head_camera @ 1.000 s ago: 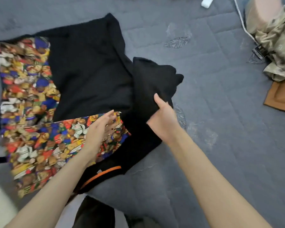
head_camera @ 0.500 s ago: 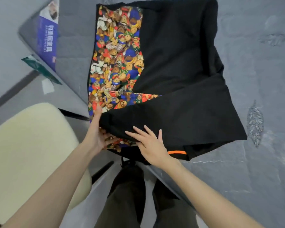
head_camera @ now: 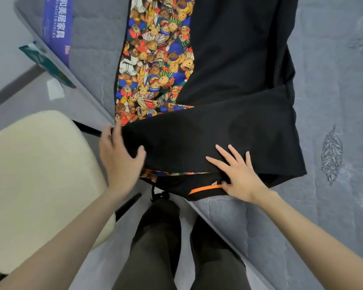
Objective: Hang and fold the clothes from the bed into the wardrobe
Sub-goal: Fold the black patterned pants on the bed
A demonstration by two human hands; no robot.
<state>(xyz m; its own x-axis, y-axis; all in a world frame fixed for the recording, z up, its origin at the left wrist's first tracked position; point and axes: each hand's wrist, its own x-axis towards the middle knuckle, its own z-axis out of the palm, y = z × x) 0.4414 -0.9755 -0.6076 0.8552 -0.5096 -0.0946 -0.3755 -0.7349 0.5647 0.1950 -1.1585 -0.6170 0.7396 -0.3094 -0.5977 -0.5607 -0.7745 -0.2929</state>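
garment [head_camera: 228, 91]: laid on the bed [head_camera: 333, 101] at its near corner, black flap folded across
left hand [head_camera: 122, 158]: flap's end is gripped, thumb on top, at the bed's edge
right hand [head_camera: 239, 174]: pressed flat on the flap, fingers spread

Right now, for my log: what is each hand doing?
Left hand: grips the folded edge of the shirt.
Right hand: open, flat on the shirt.

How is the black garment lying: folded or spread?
Partly folded: a black flap lies doubled over the bear-print panel; the right hand presses it, the left hand grips its edge.
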